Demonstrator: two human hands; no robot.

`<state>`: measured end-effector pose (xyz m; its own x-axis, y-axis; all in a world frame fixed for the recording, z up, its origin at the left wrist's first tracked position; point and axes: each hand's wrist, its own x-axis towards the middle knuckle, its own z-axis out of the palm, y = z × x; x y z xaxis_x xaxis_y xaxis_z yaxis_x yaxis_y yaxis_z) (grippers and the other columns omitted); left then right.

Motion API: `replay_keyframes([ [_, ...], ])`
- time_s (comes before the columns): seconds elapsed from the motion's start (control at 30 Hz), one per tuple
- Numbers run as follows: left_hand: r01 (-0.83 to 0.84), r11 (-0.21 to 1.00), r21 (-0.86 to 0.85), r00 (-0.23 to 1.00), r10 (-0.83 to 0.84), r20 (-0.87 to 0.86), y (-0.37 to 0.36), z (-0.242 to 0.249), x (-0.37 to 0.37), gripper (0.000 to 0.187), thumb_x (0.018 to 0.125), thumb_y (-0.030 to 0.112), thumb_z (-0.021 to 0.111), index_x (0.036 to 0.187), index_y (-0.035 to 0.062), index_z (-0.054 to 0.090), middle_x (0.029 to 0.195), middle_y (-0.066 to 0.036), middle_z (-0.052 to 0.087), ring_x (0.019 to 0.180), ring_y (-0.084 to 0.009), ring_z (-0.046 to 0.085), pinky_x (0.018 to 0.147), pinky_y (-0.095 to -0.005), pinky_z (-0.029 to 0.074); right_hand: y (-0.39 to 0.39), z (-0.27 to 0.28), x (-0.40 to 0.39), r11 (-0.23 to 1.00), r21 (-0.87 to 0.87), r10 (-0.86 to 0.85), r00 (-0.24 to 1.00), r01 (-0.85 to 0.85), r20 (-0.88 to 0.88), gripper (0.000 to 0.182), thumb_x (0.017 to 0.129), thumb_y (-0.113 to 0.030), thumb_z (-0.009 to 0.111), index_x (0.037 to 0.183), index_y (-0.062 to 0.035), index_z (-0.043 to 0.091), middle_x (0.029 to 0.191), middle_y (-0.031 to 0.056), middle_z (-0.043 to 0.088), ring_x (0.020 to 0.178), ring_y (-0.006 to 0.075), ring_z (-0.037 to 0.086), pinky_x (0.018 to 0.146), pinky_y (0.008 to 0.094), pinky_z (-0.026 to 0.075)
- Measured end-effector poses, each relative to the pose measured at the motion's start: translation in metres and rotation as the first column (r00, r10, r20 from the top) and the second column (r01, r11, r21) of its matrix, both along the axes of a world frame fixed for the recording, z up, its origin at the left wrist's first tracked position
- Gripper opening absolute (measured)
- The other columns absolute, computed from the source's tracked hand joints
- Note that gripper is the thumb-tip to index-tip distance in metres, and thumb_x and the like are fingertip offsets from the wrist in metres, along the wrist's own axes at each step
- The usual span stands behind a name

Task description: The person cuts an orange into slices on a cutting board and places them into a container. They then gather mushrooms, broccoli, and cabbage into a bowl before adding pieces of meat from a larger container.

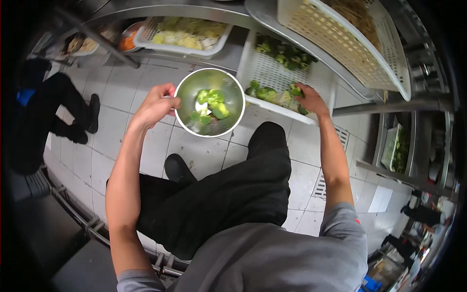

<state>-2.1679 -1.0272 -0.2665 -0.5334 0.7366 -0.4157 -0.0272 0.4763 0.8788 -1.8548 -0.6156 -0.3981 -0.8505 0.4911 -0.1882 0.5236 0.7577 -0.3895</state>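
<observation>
A round metal bowl (187, 90) hangs over the floor tiles, with several broccoli pieces (213, 103) and something white inside. My left hand (158, 104) grips its rim on the left side, fingers closed. Over the right part of a white perforated basket (262, 73), my right hand (310, 99) has its fingers curled round a broccoli floret (295, 90). More broccoli (265, 93) lies along the basket's near side, beside pale pieces, and a darker heap of broccoli (287, 53) sits at its far side.
A white basket of chopped cabbage (187, 35) and a bowl of orange shreds (129, 40) stand on the low shelf. A tilted perforated basket (335, 36) juts out above right. At left are another person's dark-clad legs (63, 97). Farther right, people are at work.
</observation>
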Motion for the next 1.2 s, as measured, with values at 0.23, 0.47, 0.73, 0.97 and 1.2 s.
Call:
replay_keyframes([
  [0.23, -0.021, 0.999, 0.034, 1.000, 0.021, 0.005, -0.002, -0.010, -0.003, 0.017, 0.078, 0.006, 0.065, 0.073, 0.0069, 0.048, 0.071, -0.002, 0.055, 0.069, -0.0107, 0.057, 0.063, -0.0286, 0.055, -0.055, 0.080, -0.042, 0.970, -0.234, -0.166, 0.867, 0.058, -0.471, 0.036, 0.093, -0.021, 0.069, 0.121, -0.0024, 0.056, 0.097, 0.0153, 0.069, 0.085, 0.0230, 0.065, 0.075, 0.0336, 0.049],
  [0.47, 0.004, 0.998, 0.065, 1.000, -0.004, 0.006, 0.003, -0.010, -0.002, 0.015, 0.079, 0.005, 0.064, 0.075, 0.0057, 0.050, 0.074, -0.005, 0.060, 0.071, -0.0120, 0.060, 0.062, -0.0285, 0.054, -0.188, 0.189, -0.119, 0.946, -0.171, 0.207, 0.920, -0.275, -0.332, 0.042, 0.086, -0.022, 0.075, 0.118, -0.0023, 0.058, 0.097, 0.0131, 0.067, 0.084, 0.0250, 0.065, 0.075, 0.0354, 0.050],
  [0.73, -0.039, 0.997, 0.064, 0.998, 0.042, -0.049, -0.007, -0.007, -0.009, 0.014, 0.078, 0.004, 0.063, 0.075, 0.0052, 0.049, 0.072, -0.006, 0.060, 0.066, -0.0132, 0.060, 0.060, -0.0287, 0.053, -0.096, 0.124, -0.058, 0.972, -0.203, -0.204, 0.855, 0.118, -0.476, 0.030, 0.086, -0.018, 0.076, 0.109, -0.0019, 0.065, 0.101, 0.0057, 0.067, 0.079, 0.0157, 0.055, 0.069, 0.0294, 0.047],
  [0.97, -0.253, 0.967, 0.015, 0.938, 0.241, 0.251, -0.016, -0.015, -0.018, 0.017, 0.080, 0.002, 0.062, 0.078, 0.0109, 0.048, 0.076, -0.001, 0.056, 0.070, -0.0116, 0.059, 0.063, -0.0288, 0.056, -0.060, 0.091, -0.029, 0.958, -0.237, -0.253, 0.860, 0.159, -0.443, 0.027, 0.092, -0.011, 0.069, 0.117, -0.0027, 0.063, 0.109, 0.0046, 0.065, 0.085, 0.0119, 0.058, 0.071, 0.0259, 0.046],
  [1.2, -0.366, 0.925, 0.098, 0.904, 0.328, 0.275, -0.019, -0.028, -0.023, 0.023, 0.079, 0.001, 0.062, 0.076, 0.0139, 0.043, 0.073, -0.002, 0.056, 0.064, -0.0107, 0.058, 0.061, -0.0274, 0.056, -0.077, 0.065, -0.016, 0.969, 0.106, -0.143, 0.857, 0.223, -0.495, 0.029, 0.084, -0.001, 0.069, 0.113, -0.0049, 0.064, 0.119, 0.0173, 0.062, 0.104, 0.0302, 0.063, 0.090, 0.0373, 0.049],
])
